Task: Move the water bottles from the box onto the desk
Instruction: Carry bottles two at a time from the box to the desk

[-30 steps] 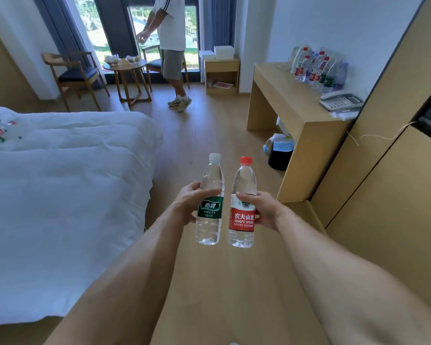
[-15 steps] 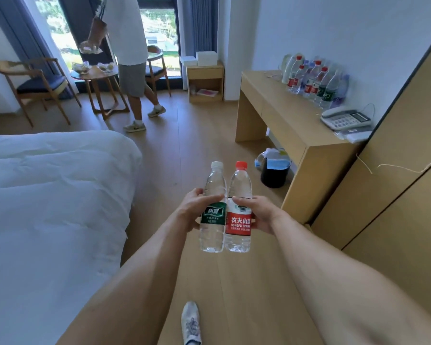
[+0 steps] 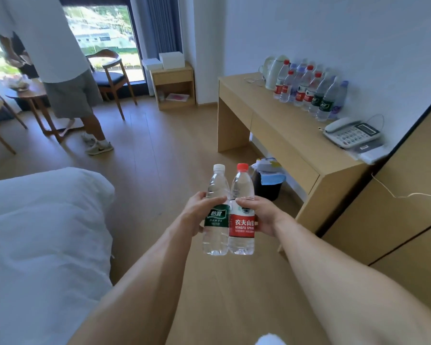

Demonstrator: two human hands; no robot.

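A: Standing at ten o'clock, by the window, is a person in a white shirt and grey shorts, next to a round table and a chair.

B: And the bed?

A: White, at eight o'clock, filling the lower left.

B: What are the hands doing?

A: Both arms reach out to the middle. The left hand is wrapped round a green-label bottle with a white cap, thumb across the front. Just beside it, the right hand is curled round a red-label bottle with a red cap. The two bottles stand upright and touch side by side, held in the air over the wooden floor.

B: What sits past them?

A: A dark bin at one o'clock, under the desk.

B: And on the desk?

A: At two o'clock, a cluster of bottles along the wall, red labels and green labels among them, with a white kettle at the far end. Nearer, a phone at the desk's near end. At three o'clock, wooden panels. I see no box from here.
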